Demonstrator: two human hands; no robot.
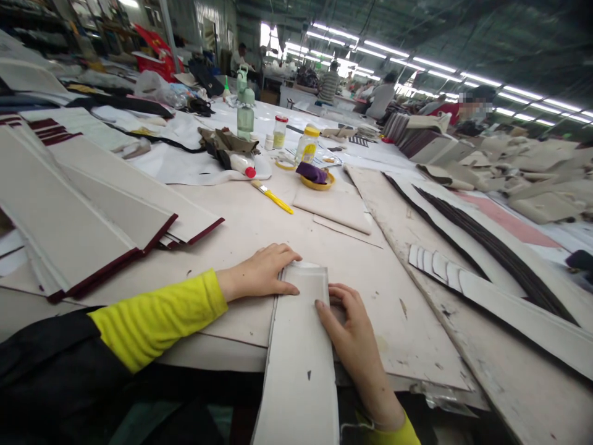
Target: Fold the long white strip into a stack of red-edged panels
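Note:
A long off-white strip (302, 346) of stiff sheet material lies in front of me, its near end running over the table's front edge and out of view. At its far left corner my left hand (262, 271) grips the edge, thumb on top and fingers along the far side. Against the strip's right edge, my right hand (354, 334) has its thumb on the top face and its fingers curled at the side, partly hidden. Whether the strip is one layer or several, I cannot tell. Beyond the hands lies a yellow-handled brush (273, 198).
Stacked pale panels with maroon edges (106, 216) lie left. Ahead are a yellow bowl with purple cloth (319, 177), a yellow-lidded jar (307, 145) and a green bottle (245, 120). Strips with dark edges (500, 309) lie right. Other people (328, 85) work farther back.

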